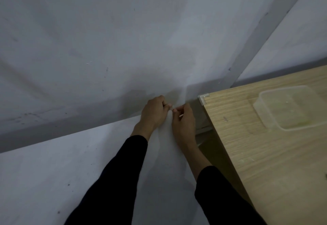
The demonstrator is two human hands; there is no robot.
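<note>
My left hand (pixel 154 112) and my right hand (pixel 184 121) are held close together in the air, above the pale floor and just left of the wooden table's far corner. The fingers of both hands are curled, and their tips pinch a tiny pale thing (pixel 172 108) between them. It is too small and dim to name. A second small pale sliver (pixel 181 115) shows at my right hand's fingers. Both forearms wear black sleeves.
A light wooden table (pixel 276 154) fills the right side, with a clear plastic guard on its far corner (pixel 203 98). A clear plastic container (pixel 290 108) lies on the table. A grey-white wall (pixel 123 30) meets the pale floor (pixel 53 171) behind my hands.
</note>
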